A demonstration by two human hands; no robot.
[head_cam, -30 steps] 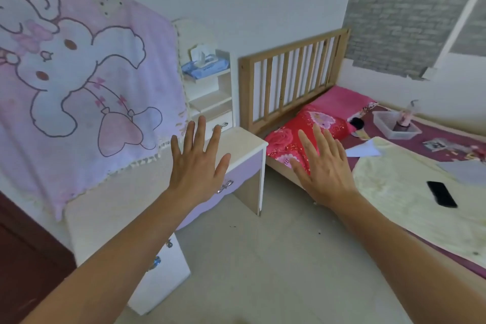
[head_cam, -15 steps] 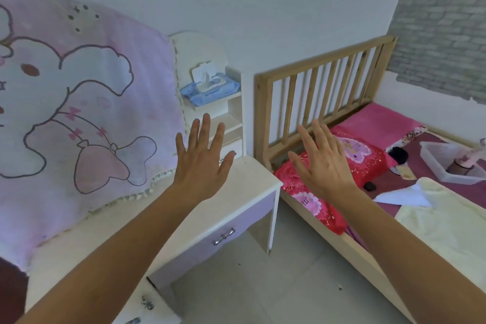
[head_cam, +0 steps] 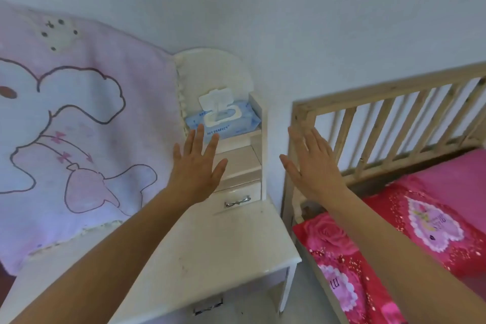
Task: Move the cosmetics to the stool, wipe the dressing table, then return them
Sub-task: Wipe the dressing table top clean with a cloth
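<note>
The white dressing table [head_cam: 223,250] stands below me, its top bare of cosmetics. A blue pack of wet wipes [head_cam: 223,119] with its white lid flipped up lies on the upper shelf of the table's small shelf unit [head_cam: 259,139]. My left hand [head_cam: 197,166] is held out flat with fingers spread, in the air just in front of the wipes pack, holding nothing. My right hand [head_cam: 313,163] is also stretched out flat and empty, over the gap between the table and the bed. No cosmetics and no stool are in view.
A pink cartoon blanket [head_cam: 79,126] drapes over the back of the table on the left. A wooden slatted headboard [head_cam: 381,123] and a bed with red and pink pillows [head_cam: 407,239] stand close on the right. A small drawer with a metal handle [head_cam: 236,202] sits under the shelves.
My view has swung left and closer to the dressing table; the bed's tray and phone have left the frame. Both hands stay flat and empty, the left now near the wipes pack.
</note>
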